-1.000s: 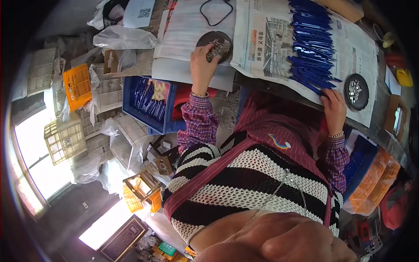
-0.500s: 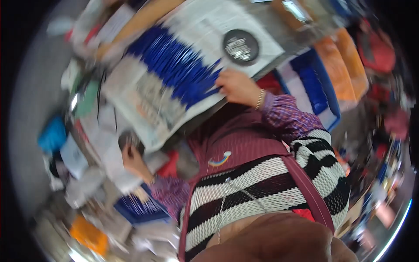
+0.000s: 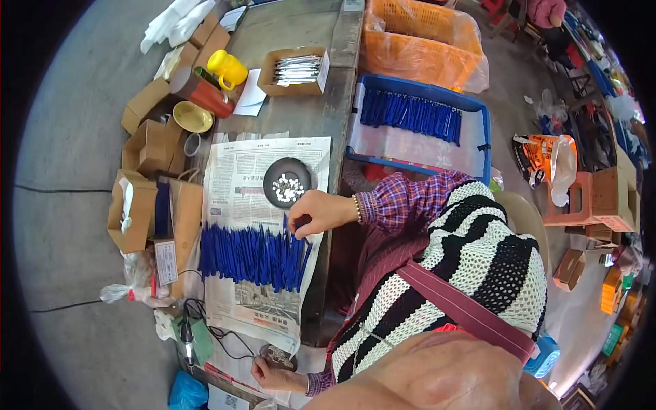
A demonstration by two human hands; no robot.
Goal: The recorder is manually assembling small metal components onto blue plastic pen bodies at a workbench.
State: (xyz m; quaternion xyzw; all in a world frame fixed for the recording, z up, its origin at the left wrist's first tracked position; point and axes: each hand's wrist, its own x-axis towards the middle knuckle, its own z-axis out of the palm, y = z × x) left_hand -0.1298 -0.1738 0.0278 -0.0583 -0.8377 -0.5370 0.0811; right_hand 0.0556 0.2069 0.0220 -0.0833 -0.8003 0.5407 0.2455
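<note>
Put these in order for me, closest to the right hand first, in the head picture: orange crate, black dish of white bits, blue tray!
From the right hand:
1. Black dish of white bits: just up and left, on newspaper.
2. Blue tray: up and right.
3. Orange crate: farther up, beyond the tray.

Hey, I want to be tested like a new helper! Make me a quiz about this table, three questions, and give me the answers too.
1. Which is the right hand nearest to?
A) the orange crate
B) the row of blue sticks
C) the blue tray
2. True or false: small white pieces lie in the dark round dish on the newspaper.
3. What colour is the jug beside the sheets of white paper?

Key:
1. B
2. True
3. Yellow
</note>
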